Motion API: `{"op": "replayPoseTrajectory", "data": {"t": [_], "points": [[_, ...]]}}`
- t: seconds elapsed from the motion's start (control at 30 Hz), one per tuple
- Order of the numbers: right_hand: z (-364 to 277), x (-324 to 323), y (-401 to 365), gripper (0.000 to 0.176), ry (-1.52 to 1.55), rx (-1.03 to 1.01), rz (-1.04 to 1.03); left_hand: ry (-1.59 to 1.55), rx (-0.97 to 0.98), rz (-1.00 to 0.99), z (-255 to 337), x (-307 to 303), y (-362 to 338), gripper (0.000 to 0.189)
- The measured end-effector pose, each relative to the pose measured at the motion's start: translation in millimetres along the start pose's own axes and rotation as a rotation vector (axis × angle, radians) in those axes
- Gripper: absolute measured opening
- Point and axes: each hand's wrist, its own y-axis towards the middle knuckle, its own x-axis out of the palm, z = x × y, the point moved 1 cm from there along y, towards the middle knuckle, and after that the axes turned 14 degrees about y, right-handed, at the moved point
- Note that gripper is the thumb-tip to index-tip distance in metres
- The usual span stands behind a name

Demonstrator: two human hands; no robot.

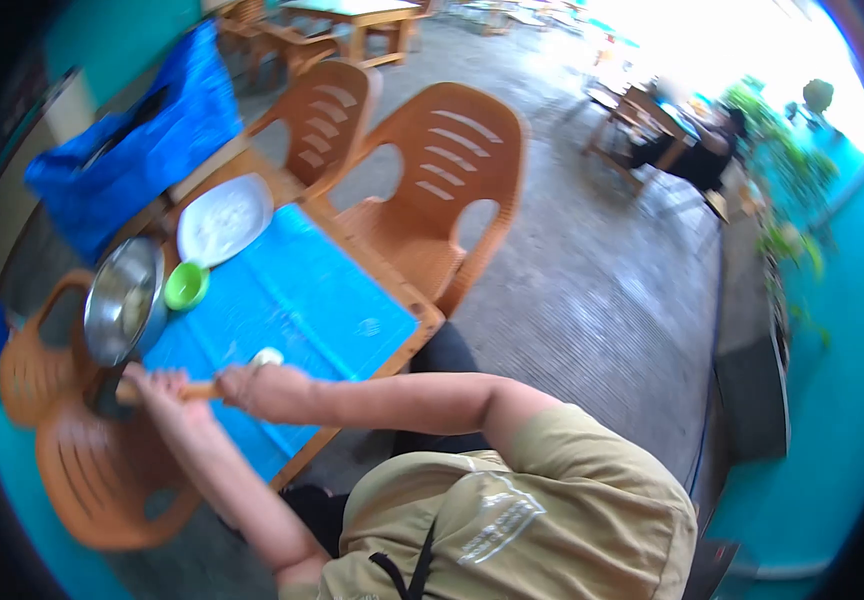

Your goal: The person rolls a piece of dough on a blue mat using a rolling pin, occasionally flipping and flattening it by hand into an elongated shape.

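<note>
**Two hands on a wooden rod at the worktop**

At far left, orange plastic chairs (72, 480) stand beyond the left hand (167, 388). A metal bowl (104, 300) with pale lumps inside sits just past that hand, and a blue plastic sheet (167, 135) is bunched farther off. The left hand is closed around the wooden rod (202, 391), its fingers blurred. Beyond the hands, a small green cup (186, 287) sits beside a white plate (254, 218) dusted with white. The right hand (264, 391) grips the rod too, a short stretch of wood showing between the hands. A white lump (268, 356) is just beyond the right hand; whether they touch is unclear. A blue mat (332, 290) covers much of the worktop (424, 328). Right of it are more orange chairs, then a seated person (697, 155) in the background, near green plants (787, 165).
</note>
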Motion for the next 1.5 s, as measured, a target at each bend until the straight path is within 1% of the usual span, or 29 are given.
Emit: {"op": "replayPoseTrajectory", "data": {"t": [0.03, 0.07, 0.1, 0.13, 0.17, 0.2, 0.23, 0.27, 0.3, 0.33, 0.4, 0.43, 0.57, 0.63, 0.67, 0.7, 0.73, 0.8, 0.83, 0.87, 0.93, 0.97, 1.1, 1.17, 1.2, 1.27, 1.3, 1.4, 1.5], "points": [[1.8, -1.7, 0.6, 0.039, 0.071, 0.074, -0.194, 0.123, -0.012, 0.036, 1.3, 7.2, -11.6, 0.048], [7.9, -19.8, 8.5, 0.043, 0.597, 0.448, -0.304, 0.117, -0.059, -0.006, -0.5, 15.4, -25.2, 0.040], [18.9, 7.1, 0.9, 0.048, 0.661, 0.422, -0.138, 0.102, 0.044, -0.192, -10.1, 11.4, -22.9, 0.040], [21.4, -8.0, 6.8, 0.056, 1.014, 0.291, -0.018, 0.020, 0.017, -0.347, -23.0, 6.0, -19.3, 0.046], [16.0, -45.6, 25.1, 0.062, 1.187, 0.766, -0.457, -0.127, -0.101, -0.450, -17.7, 13.0, -34.5, 0.056], [19.8, -47.0, 28.8, 0.063, 1.515, 1.150, -0.612, -0.244, -0.049, -0.597, -26.7, 8.6, -30.1, 0.058], [18.2, -43.8, 24.7, 0.065, 1.702, 1.195, -0.637, -0.272, -0.046, -0.612, -23.3, 6.8, -31.3, 0.059], [11.9, -46.8, 28.4, 0.068, 1.646, 1.147, -0.589, -0.306, -0.047, -0.640, -21.0, 8.6, -32.5, 0.061], [14.6, -41.7, 25.9, 0.055, 1.588, 1.114, -0.529, -0.259, -0.065, -0.521, -15.8, 12.7, -36.4, 0.060], [9.2, -30.5, 21.4, 0.055, 1.594, 1.100, -0.560, -0.216, -0.090, -0.406, -12.0, 15.8, -39.1, 0.058], [-3.2, -29.2, 13.7, 0.039, 0.816, 0.364, -0.074, -0.153, 0.011, -0.264, -13.4, 13.3, -36.3, 0.054], [-9.7, -34.2, 11.3, 0.035, 0.763, 0.295, -0.089, -0.147, 0.064, -0.270, -14.4, 10.3, -34.7, 0.050], [-6.4, -34.4, 14.0, 0.040, 0.749, 0.320, -0.156, -0.176, 0.183, -0.297, -25.8, 4.5, -32.2, 0.049], [4.1, -26.6, 14.6, 0.038, 0.644, 0.473, -0.317, -0.065, 0.139, -0.374, -36.3, -0.1, -42.6, 0.048], [6.7, -25.0, 15.6, 0.038, 0.640, 0.466, -0.319, -0.030, 0.106, -0.403, -47.7, -1.7, -48.0, 0.047], [9.2, -24.3, 16.5, 0.034, 0.561, 0.403, -0.312, -0.083, 0.080, -0.400, -55.0, -3.4, -52.5, 0.040], [10.0, -23.3, 18.3, 0.034, 0.484, 0.340, -0.305, -0.091, 0.086, -0.396, -58.3, -7.7, -51.8, 0.040], [6.0, -20.9, 21.3, 0.034, 0.498, 0.251, -0.323, -0.112, 0.059, -0.287, -55.9, -16.2, -47.5, 0.035], [3.5, -20.9, 25.4, 0.035, 0.517, 0.172, -0.340, -0.062, 0.037, -0.205, -49.8, -21.5, -44.8, 0.038], [6.0, -23.7, 31.8, 0.035, 0.511, 0.166, -0.340, -0.043, 0.033, -0.138, -41.4, -27.3, -39.8, 0.046], [10.7, -38.5, 57.9, 0.033, 0.626, 0.085, -0.276, -0.110, -0.047, -0.036, -32.4, -48.5, -24.8, 0.053], [18.3, -33.2, 68.3, 0.029, 0.631, 0.199, -0.215, -0.118, -0.043, -0.035, -27.2, -59.7, -20.3, 0.053], [82.0, 28.3, 112.4, 0.036, 0.460, 0.090, -0.091, -0.059, -0.126, -0.122, -18.9, -88.0, -24.1, 0.055], [108.2, 65.4, 128.5, 0.049, 0.217, 0.080, -0.175, -0.067, -0.160, -0.216, -21.9, -99.2, -29.0, 0.052], [113.3, 76.9, 136.6, 0.049, 0.216, 0.074, -0.178, -0.072, -0.157, -0.213, -21.0, -102.5, -30.9, 0.052], [121.9, 98.7, 149.7, 0.060, 0.179, 0.191, -0.400, -0.146, -0.194, -0.250, -17.3, -106.1, -34.6, 0.044], [128.6, 111.8, 154.2, 0.062, 0.155, 0.201, -0.455, -0.163, -0.202, -0.269, -15.9, -110.3, -34.8, 0.040], [140.0, 136.4, 162.4, 0.061, 0.099, 0.145, -0.508, -0.184, -0.264, -0.267, -3.1, -112.3, -35.1, 0.040], [142.1, 141.1, 166.7, 0.059, 0.073, 0.183, -0.536, -0.193, -0.290, -0.283, 0.7, -116.5, -30.7, 0.039]]}}
